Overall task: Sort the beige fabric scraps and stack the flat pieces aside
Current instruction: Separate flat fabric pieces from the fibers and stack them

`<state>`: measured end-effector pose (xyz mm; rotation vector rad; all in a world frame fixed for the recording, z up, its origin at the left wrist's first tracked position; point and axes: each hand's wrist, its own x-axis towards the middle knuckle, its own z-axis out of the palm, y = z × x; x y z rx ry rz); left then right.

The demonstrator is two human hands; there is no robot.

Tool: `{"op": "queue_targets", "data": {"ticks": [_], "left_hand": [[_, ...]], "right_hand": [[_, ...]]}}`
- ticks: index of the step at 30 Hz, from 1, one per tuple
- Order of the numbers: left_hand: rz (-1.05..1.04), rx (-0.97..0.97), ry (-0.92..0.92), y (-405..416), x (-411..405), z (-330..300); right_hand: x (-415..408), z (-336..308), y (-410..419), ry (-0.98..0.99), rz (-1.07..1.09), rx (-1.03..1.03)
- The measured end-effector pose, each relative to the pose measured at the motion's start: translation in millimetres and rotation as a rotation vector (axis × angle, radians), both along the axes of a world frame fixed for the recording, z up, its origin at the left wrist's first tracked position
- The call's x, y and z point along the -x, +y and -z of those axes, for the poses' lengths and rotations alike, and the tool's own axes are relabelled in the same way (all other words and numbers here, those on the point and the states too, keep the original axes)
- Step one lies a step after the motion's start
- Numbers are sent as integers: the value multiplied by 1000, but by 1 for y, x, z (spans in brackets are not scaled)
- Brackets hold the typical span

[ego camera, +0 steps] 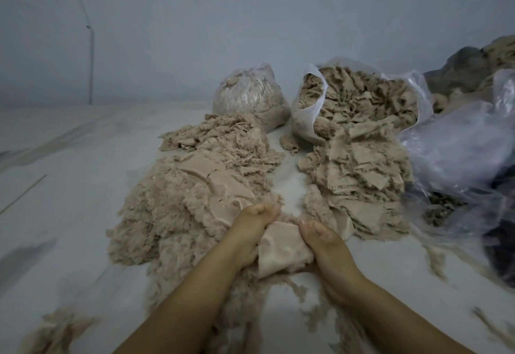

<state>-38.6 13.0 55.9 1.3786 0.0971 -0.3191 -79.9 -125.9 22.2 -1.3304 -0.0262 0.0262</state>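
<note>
1. A flat beige fabric piece (281,250) sits low in the middle of the view, held between both hands just above the white floor covering (69,200).
2. The left hand (250,228) reaches in from below, forearm angled up and to the right, with its fingers curled over the piece's left edge and their tips pointing away from the person.
3. The right hand (326,245) mirrors it, with fingers together and curled onto the piece's right edge.
4. To the left lies a large heap of frayed scraps (195,186), with a few flat pieces on top; it touches the left hand.
5. To the right lies a layered stack of flat pieces (359,178), just beside the right hand.
6. Behind stand a tied clear bag of scraps (248,94) and an open white bag (306,114), full of scraps.
7. Crumpled clear plastic sheeting (459,144) lies at the far right.
</note>
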Motion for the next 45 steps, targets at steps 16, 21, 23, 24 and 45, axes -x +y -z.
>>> {"op": "queue_targets", "data": {"ticks": [16,21,23,24,45], "left_hand": [[-223,-3,-217,19,-18,-22],[252,-274,-208,4,1,-12],[214,-335,-328,2,3,-9],[138,-326,-367,2,1,-9],[294,-402,-197,1,16,-3]], "right_hand": [[4,-4,-8,-11,-43,109],[-1,-14,-5,-54,8,117],[0,-15,-4,-77,30,200],[1,-14,-5,-83,26,243],[-4,-10,4,-22,165,167]]}}
